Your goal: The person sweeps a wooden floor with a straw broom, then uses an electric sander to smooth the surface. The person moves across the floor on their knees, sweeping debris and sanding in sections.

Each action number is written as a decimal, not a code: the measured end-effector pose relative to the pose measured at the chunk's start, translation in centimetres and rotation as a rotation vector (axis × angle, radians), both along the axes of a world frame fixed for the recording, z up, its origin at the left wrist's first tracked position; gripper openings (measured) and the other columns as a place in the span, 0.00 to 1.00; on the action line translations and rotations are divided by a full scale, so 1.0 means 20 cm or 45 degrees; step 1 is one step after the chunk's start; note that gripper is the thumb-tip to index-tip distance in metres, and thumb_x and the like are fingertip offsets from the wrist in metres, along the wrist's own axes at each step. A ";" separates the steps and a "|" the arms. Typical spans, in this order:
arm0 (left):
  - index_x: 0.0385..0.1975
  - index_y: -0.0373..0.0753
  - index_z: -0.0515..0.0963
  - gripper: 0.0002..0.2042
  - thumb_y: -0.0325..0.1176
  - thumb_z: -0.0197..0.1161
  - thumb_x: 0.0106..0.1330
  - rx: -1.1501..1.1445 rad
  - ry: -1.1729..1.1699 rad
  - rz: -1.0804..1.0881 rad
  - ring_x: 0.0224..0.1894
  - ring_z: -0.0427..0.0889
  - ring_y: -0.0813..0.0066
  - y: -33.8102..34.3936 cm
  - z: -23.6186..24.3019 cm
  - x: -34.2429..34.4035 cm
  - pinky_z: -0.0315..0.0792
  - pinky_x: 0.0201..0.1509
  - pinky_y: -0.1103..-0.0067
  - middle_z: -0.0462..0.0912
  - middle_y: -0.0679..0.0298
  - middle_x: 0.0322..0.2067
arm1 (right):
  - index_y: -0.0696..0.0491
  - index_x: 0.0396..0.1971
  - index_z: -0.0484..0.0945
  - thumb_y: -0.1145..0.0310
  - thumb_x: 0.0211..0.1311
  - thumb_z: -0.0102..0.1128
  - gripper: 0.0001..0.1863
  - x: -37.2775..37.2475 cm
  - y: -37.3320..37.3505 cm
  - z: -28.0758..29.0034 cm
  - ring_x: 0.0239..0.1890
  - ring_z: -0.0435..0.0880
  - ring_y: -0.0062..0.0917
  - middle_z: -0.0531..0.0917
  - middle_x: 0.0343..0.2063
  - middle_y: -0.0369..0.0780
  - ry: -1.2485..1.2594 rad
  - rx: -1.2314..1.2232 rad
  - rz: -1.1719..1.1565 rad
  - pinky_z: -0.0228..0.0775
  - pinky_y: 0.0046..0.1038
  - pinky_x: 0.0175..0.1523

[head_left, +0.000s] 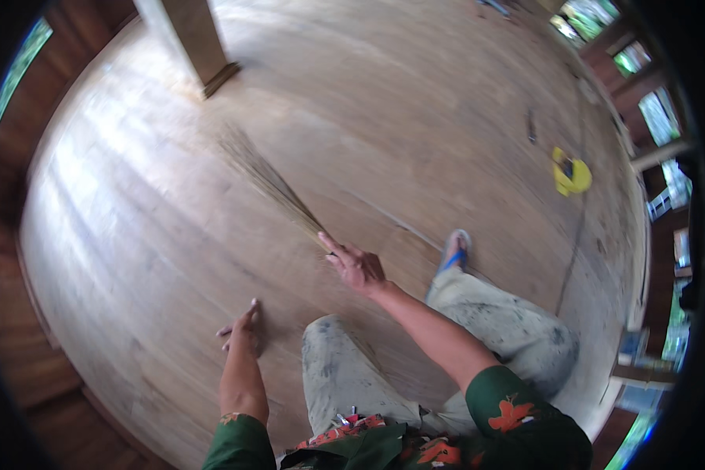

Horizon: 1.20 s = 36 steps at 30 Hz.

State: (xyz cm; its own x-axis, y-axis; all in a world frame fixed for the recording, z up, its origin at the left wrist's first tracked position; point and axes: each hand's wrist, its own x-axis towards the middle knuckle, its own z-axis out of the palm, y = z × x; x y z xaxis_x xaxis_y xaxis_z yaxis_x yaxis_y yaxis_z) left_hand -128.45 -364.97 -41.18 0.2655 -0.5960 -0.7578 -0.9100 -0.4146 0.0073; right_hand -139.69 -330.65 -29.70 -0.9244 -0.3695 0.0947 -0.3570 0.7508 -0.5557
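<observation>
A stick broom [278,188] made of thin, pale bristles slants away from me toward the far left. My right hand [359,269] is wrapped round its near, bound end, with the index finger laid along the sticks. The bristle tips fan out low over the wooden floor [157,227]; whether they touch it I cannot tell. Farther left and nearer to me, my left hand [243,327] holds nothing, its fingers apart, just above or against the boards. Between my arms are my knees in stained, light trousers.
A square wooden post [192,43] rises from the floor at the far left. On the right lie a yellow object [572,175] and a small dark tool [532,125]. Wooden walls curve along both sides, the right one with openings. My sandalled foot [456,249] rests ahead of me.
</observation>
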 end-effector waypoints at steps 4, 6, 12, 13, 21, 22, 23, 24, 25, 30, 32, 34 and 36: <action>0.70 0.51 0.01 0.86 0.69 0.84 0.41 0.081 -0.160 -0.070 0.80 0.17 0.33 -0.04 -0.21 0.09 0.46 0.70 0.25 0.04 0.42 0.76 | 0.27 0.76 0.65 0.60 0.72 0.61 0.34 -0.06 -0.44 -0.02 0.25 0.87 0.36 0.83 0.31 0.42 -0.108 0.003 0.594 0.82 0.41 0.27; 0.70 0.50 0.02 0.85 0.70 0.82 0.43 0.087 -0.229 -0.102 0.80 0.18 0.32 -0.04 -0.25 0.14 0.51 0.70 0.28 0.05 0.41 0.75 | 0.24 0.77 0.64 0.63 0.73 0.58 0.34 -0.02 -0.78 -0.04 0.26 0.87 0.31 0.82 0.32 0.41 -0.051 0.034 0.985 0.81 0.38 0.26; 0.74 0.47 0.07 0.87 0.70 0.84 0.37 0.070 -0.170 -0.192 0.81 0.21 0.30 0.08 -0.01 0.17 0.38 0.80 0.39 0.12 0.36 0.77 | 0.24 0.77 0.62 0.69 0.72 0.53 0.36 -0.31 -1.13 -0.42 0.30 0.88 0.32 0.82 0.37 0.44 -0.067 0.331 0.891 0.81 0.37 0.32; 0.74 0.47 0.07 0.88 0.70 0.84 0.36 0.078 -0.183 -0.207 0.81 0.20 0.30 0.08 0.04 0.14 0.38 0.80 0.39 0.12 0.36 0.77 | 0.23 0.78 0.61 0.65 0.75 0.51 0.34 -0.50 -0.96 -0.50 0.32 0.87 0.36 0.82 0.36 0.47 -0.028 0.277 0.645 0.82 0.41 0.33; 0.72 0.43 0.05 0.90 0.71 0.85 0.34 0.151 -0.288 -0.223 0.80 0.20 0.29 0.07 0.10 0.08 0.36 0.81 0.40 0.13 0.34 0.77 | 0.34 0.78 0.63 0.49 0.80 0.47 0.29 -1.63 0.72 -0.27 0.49 0.88 0.51 0.87 0.53 0.51 -0.056 0.323 -1.321 0.78 0.51 0.51; 0.72 0.43 0.05 0.90 0.71 0.85 0.34 0.147 -0.280 -0.217 0.80 0.20 0.29 0.07 0.09 0.09 0.36 0.81 0.40 0.13 0.34 0.77 | 0.37 0.77 0.63 0.52 0.81 0.48 0.29 -1.59 0.67 -0.25 0.48 0.88 0.50 0.87 0.53 0.50 0.147 0.226 -1.118 0.79 0.50 0.50; 0.72 0.43 0.05 0.90 0.71 0.85 0.34 0.140 -0.287 -0.208 0.80 0.20 0.29 0.08 0.08 0.10 0.36 0.81 0.40 0.13 0.33 0.77 | 0.41 0.77 0.64 0.54 0.81 0.49 0.29 -1.50 0.56 -0.22 0.48 0.89 0.49 0.87 0.54 0.50 0.257 0.131 -0.997 0.79 0.48 0.48; 0.72 0.43 0.05 0.90 0.71 0.85 0.34 0.155 -0.270 -0.217 0.80 0.20 0.30 0.08 0.07 0.10 0.36 0.81 0.40 0.13 0.33 0.77 | 0.40 0.77 0.65 0.56 0.80 0.52 0.29 -1.34 0.38 -0.23 0.41 0.89 0.46 0.88 0.50 0.48 0.219 0.031 -0.762 0.79 0.44 0.42; 0.72 0.43 0.05 0.90 0.71 0.85 0.33 0.158 -0.266 -0.218 0.80 0.19 0.30 0.08 0.07 0.11 0.36 0.81 0.40 0.13 0.33 0.77 | 0.39 0.77 0.66 0.59 0.79 0.54 0.29 -1.17 0.18 -0.23 0.35 0.89 0.43 0.89 0.46 0.45 0.039 -0.017 -0.555 0.79 0.41 0.35; 0.72 0.42 0.05 0.90 0.71 0.84 0.35 0.168 -0.271 -0.248 0.80 0.20 0.29 0.06 0.08 0.11 0.36 0.81 0.41 0.13 0.32 0.77 | 0.25 0.77 0.65 0.68 0.75 0.55 0.34 -0.46 -1.06 -0.30 0.21 0.81 0.29 0.77 0.29 0.38 0.161 0.055 0.757 0.78 0.35 0.25; 0.72 0.42 0.05 0.89 0.71 0.84 0.36 0.207 -0.265 -0.277 0.80 0.21 0.28 0.06 0.09 0.10 0.36 0.81 0.42 0.14 0.32 0.77 | 0.23 0.77 0.63 0.67 0.78 0.52 0.33 -0.50 -1.32 -0.35 0.23 0.82 0.28 0.77 0.30 0.38 0.158 0.180 0.932 0.80 0.33 0.27; 0.72 0.42 0.05 0.89 0.71 0.84 0.36 0.192 -0.274 -0.258 0.80 0.21 0.27 0.07 0.11 0.09 0.36 0.81 0.42 0.13 0.32 0.76 | 0.23 0.76 0.64 0.60 0.80 0.51 0.29 -0.70 -1.36 -0.39 0.25 0.83 0.26 0.78 0.30 0.39 0.123 0.248 0.873 0.80 0.33 0.28; 0.72 0.42 0.05 0.89 0.71 0.84 0.35 0.212 -0.268 -0.227 0.79 0.17 0.27 0.07 0.12 0.08 0.33 0.80 0.41 0.10 0.31 0.75 | 0.25 0.76 0.65 0.57 0.80 0.53 0.28 -1.00 -1.05 -0.41 0.24 0.84 0.35 0.83 0.32 0.42 -0.019 0.178 0.494 0.80 0.39 0.30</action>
State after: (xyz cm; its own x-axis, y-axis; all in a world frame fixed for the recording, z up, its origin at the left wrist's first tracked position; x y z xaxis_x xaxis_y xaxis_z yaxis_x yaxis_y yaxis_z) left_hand -126.81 -363.58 -38.71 0.3295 -0.5197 -0.7882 -0.9426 -0.2282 -0.2437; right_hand -159.65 -351.58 -37.98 -0.7149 -0.6992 0.0067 -0.6212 0.6308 -0.4650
